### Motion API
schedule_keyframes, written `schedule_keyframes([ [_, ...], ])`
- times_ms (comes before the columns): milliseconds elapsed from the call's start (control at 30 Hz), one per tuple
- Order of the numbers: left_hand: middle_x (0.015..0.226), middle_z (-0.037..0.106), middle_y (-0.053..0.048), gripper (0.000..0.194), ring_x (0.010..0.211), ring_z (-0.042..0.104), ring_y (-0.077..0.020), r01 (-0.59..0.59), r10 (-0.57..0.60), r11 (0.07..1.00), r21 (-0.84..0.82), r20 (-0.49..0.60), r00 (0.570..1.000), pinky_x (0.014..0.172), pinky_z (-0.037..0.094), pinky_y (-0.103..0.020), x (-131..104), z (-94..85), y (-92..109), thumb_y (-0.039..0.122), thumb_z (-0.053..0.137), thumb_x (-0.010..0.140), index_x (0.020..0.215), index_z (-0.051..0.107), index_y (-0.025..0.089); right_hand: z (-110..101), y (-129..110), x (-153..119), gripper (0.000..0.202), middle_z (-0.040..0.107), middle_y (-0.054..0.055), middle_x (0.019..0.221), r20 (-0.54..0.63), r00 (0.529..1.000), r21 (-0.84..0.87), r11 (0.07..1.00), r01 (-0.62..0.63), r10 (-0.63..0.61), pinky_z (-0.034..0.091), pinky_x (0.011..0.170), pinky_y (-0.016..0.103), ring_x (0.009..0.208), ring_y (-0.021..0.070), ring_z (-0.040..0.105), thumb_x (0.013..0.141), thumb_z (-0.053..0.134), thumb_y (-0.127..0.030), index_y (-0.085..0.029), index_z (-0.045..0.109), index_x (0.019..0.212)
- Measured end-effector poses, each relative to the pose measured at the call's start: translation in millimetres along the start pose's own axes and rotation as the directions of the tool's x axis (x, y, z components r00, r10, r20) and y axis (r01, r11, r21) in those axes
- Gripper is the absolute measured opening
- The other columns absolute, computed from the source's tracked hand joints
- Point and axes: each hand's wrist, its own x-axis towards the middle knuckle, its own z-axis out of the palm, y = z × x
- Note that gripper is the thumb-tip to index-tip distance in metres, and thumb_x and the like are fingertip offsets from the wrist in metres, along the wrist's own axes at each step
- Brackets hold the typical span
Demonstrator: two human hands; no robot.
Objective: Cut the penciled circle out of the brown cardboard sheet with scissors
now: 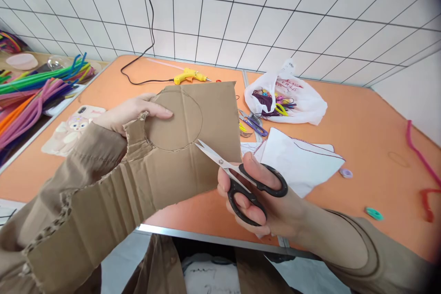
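- Head view: grasping brown corrugated cardboard (220,105) with the fingers of left hand (132,110), thumb laid flat on its face, remaining fingers mostly hidden behind.
- Gripping black-handled scissors (221,162) with the fingers of right hand (279,211), curled around the handles, thumb through the upper loop.
- Held with blades slightly parted, tips at the lower right of a drawn circle (175,119).
- Raised with the cardboard over an orange worktop (365,147), in front of the chest.
- Creased down the cardboard's middle, slit raggedly along the circle's lower edge, with a ridged strip reaching toward the lower left, in front of the brown sleeve (93,144).
- Lying beyond: yellow glue gun (188,77), purple-handled scissors (255,125), white plastic bag (306,101) with colourful contents, and white cloth (292,161) near the right hand.
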Motion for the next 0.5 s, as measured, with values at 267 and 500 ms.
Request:
schedule_keyframes([
  [267,0.075,0.073,-0.008,0.038,0.089,0.071,-0.0431,-0.13,0.137,0.99,0.061,-0.144,0.98,0.074,0.061,-0.051,-10,16.2,-10,0.036,0.08,0.051,0.086,0.076,0.021,0,2,0,0.054,0.047,-0.005,0.048,0.022,1.0,0.001,1.0,0.009,-0.009,0.034,0.029,0.014,0.032,0.0034,0.032,0.082,0.058,-0.069,-0.015,0.064,0.079],
  [500,0.074,0.074,-0.009,0.031,0.078,0.073,-0.0372,0.019,-0.019,0.998,0.054,0.003,1.0,0.082,0.058,-0.052,-13,8.4,7,0.013,0.076,0.053,0.084,0.077,0.016,9,3,-4,0.056,0.048,-0.006,0.048,-0.009,0.999,-0.004,0.999,0.033,-0.033,0.036,0.031,0.015,0.033,0.0041,0.035,0.079,0.059,-0.071,-0.015,0.063,0.079],
])
